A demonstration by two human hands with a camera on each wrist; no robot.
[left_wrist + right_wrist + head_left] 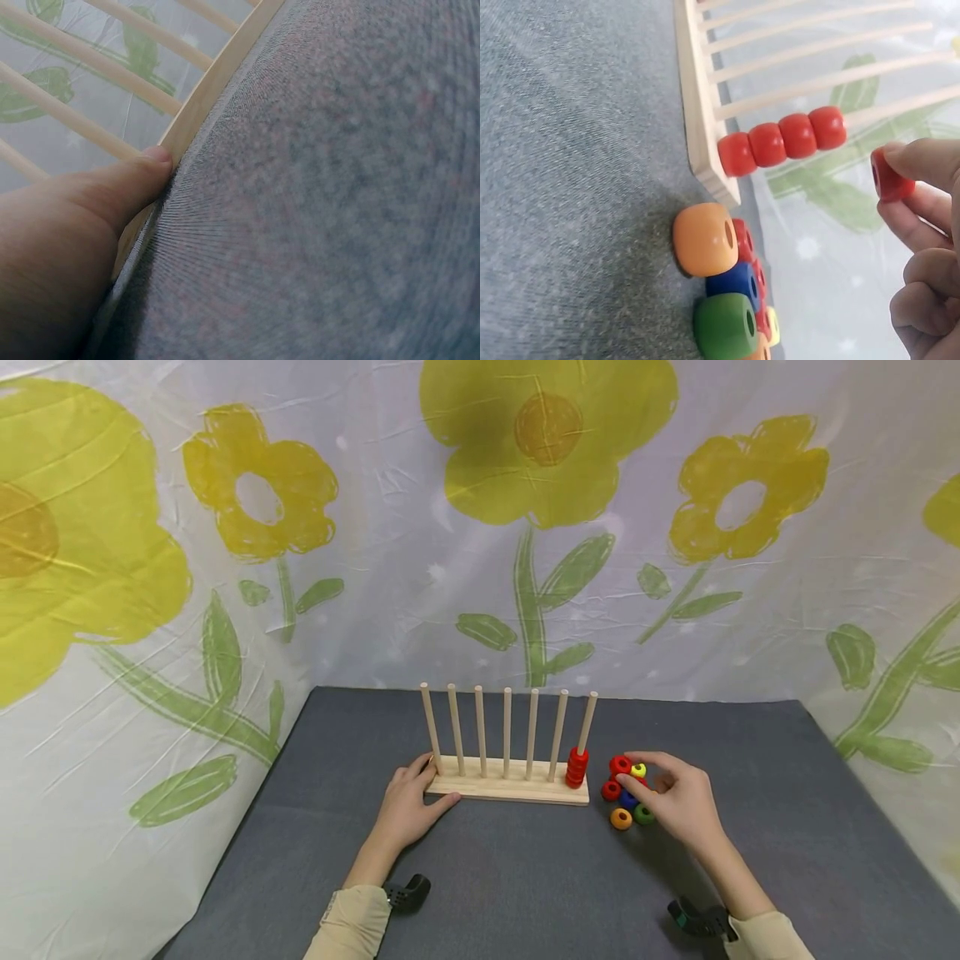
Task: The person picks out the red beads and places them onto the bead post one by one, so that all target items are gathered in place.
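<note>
A wooden peg stand [495,788] carries a row of several upright pegs. Several red beads [576,768] are stacked on its rightmost peg. My left hand [408,806] grips the left end of the base, its thumb [154,161] against the front edge and the other fingers round the end. Between thumb and fingertips, my right hand [678,797] pinches a red bead [889,176], raised above the loose beads and to the right of the stacked peg. The bead's hole shows on the side facing the stand.
Right of the stand lies a cluster of loose beads: an orange bead [621,819], a green bead [726,326], a blue bead [733,285], a yellow bead [638,770] and some red ones. A dark grey cloth [510,885] covers the table. A flower-printed curtain [390,568] hangs behind.
</note>
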